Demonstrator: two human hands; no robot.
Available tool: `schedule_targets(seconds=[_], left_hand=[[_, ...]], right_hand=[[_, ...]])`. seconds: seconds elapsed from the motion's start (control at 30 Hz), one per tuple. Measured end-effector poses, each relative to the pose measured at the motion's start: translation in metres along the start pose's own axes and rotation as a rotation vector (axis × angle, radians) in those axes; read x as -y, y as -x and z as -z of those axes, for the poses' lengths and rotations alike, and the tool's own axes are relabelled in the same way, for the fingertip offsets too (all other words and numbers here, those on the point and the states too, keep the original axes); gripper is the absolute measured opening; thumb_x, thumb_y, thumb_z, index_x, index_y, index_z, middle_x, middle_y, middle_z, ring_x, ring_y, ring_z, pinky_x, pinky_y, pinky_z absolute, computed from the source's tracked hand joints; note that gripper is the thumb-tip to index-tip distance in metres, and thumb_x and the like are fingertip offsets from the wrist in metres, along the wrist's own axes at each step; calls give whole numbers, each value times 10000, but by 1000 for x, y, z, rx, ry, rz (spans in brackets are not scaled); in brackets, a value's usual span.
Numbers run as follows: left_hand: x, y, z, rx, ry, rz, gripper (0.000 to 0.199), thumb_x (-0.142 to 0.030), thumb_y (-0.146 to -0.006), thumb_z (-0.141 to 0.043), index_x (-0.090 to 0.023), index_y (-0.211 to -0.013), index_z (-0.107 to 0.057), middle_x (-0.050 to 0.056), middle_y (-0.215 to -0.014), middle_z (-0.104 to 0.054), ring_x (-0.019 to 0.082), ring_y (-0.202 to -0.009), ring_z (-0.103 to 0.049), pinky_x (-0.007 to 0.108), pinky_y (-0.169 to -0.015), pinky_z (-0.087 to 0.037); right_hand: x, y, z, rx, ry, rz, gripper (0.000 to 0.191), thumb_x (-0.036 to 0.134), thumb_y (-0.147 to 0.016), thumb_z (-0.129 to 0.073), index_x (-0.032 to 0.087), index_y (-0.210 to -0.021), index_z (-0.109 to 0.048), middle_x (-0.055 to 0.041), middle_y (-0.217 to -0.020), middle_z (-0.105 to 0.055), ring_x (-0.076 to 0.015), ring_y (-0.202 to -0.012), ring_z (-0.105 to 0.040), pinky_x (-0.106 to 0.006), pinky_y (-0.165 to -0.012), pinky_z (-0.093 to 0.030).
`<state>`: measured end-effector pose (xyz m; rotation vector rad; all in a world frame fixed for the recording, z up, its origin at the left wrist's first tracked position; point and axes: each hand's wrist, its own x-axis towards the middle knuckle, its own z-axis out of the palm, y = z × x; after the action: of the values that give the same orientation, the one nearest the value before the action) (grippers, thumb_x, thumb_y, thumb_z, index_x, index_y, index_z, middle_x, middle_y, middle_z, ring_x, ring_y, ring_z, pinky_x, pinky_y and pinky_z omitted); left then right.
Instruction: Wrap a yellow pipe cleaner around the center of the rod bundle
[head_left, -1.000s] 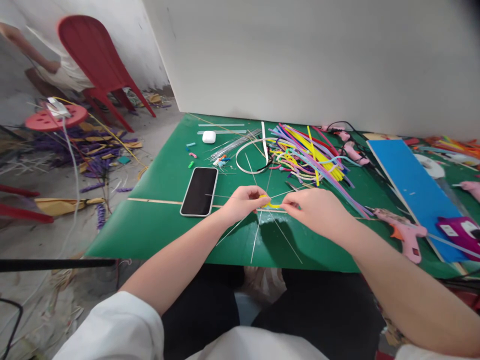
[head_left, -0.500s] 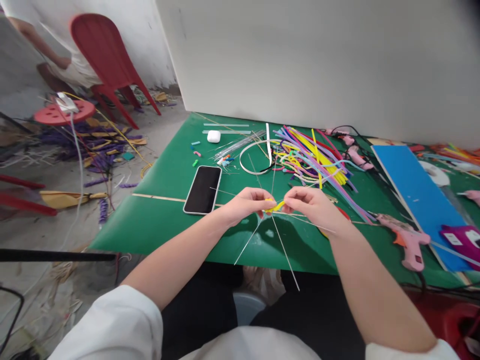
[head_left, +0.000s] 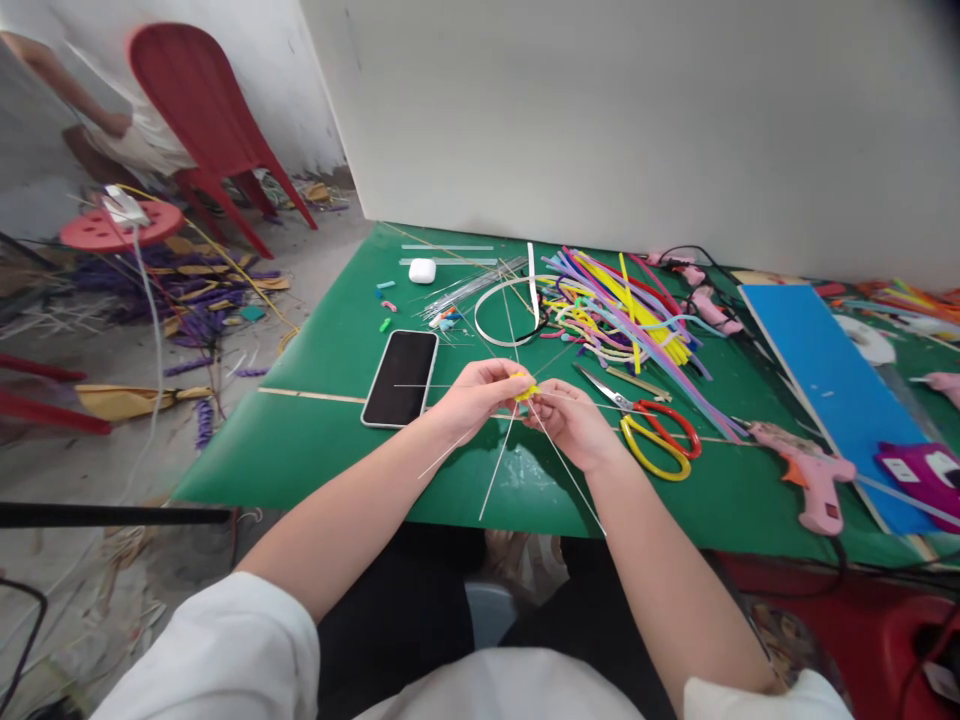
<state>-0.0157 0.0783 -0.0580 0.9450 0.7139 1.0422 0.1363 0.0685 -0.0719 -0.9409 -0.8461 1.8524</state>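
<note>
My left hand point(head_left: 484, 392) pinches a small coil of yellow pipe cleaner point(head_left: 527, 389) between thumb and fingers. Several thin pale wires point(head_left: 498, 465) cross at this coil and spread out like spokes, towards the table's front edge and to both sides. On the coil's right, my right hand point(head_left: 576, 425) is closed, its curled fingertips against the yellow pipe cleaner and the spokes; part of that grip is hidden. Right of my right hand lie scissors point(head_left: 656, 447) with one red and one yellow handle, blades pointing up and left.
A phone point(head_left: 400, 378) and a white case point(head_left: 422, 270) lie to the left on the green table point(head_left: 315, 420). Behind my hands are a white hoop point(head_left: 480, 318) and bundled pipe cleaners point(head_left: 600, 300). A pink glue gun point(head_left: 814, 475) and blue board point(head_left: 825, 390) are right. A person sits beyond.
My right hand has moved left and down, close against the left one, uncovering the scissors. The wire spokes have turned, and the yellow strand between my hands no longer stretches out.
</note>
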Motion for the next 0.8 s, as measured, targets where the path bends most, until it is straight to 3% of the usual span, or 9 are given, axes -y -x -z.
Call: schedule_targets(seconds=[0.17,0.3,0.4,0.63,0.8], left_hand=[[-1,0,-3,-43,20,-7,203,-291,-661,-700,-136,-714,-578,-9,-635,-590,73,-544,-546,186,-476,-410],[-1,-2,-4,-121,0,-22,224,-314,-656,-700,-141,-716,-570,-18,-623,-576,75,-565,-543,175,-471,-399],[0,-3,-4,-142,-14,-17,244,-327,-641,-707,-139,-727,-577,-15,-640,-584,79,-578,-553,177,-480,-397],[3,-3,-4,-135,-32,-56,216,-304,-641,-714,-136,-709,-595,-10,-641,-599,79,-580,-554,184,-493,-394],[1,-3,-4,-160,-29,-81,192,-281,-645,-714,-136,-705,-604,-15,-625,-590,67,-549,-527,187,-496,-395]], right_hand=[[2,3,2,-50,158,100,141,316,-709,-636,182,-699,-597,21,-661,-618,-100,-614,-578,-266,-661,-478],[8,10,-2,-240,586,517,205,308,-749,-596,216,-928,-635,-45,-993,-654,-169,-906,-595,-350,-836,-460],[10,15,-7,-271,839,746,174,273,-789,-557,234,-937,-639,-52,-1058,-643,-190,-1019,-567,-396,-916,-421],[2,16,-14,-299,906,735,117,266,-812,-537,222,-842,-640,-27,-868,-673,-160,-833,-619,-318,-782,-484],[-1,16,-18,-272,866,732,112,260,-807,-536,213,-825,-635,-30,-851,-665,-159,-824,-612,-315,-782,-480]])
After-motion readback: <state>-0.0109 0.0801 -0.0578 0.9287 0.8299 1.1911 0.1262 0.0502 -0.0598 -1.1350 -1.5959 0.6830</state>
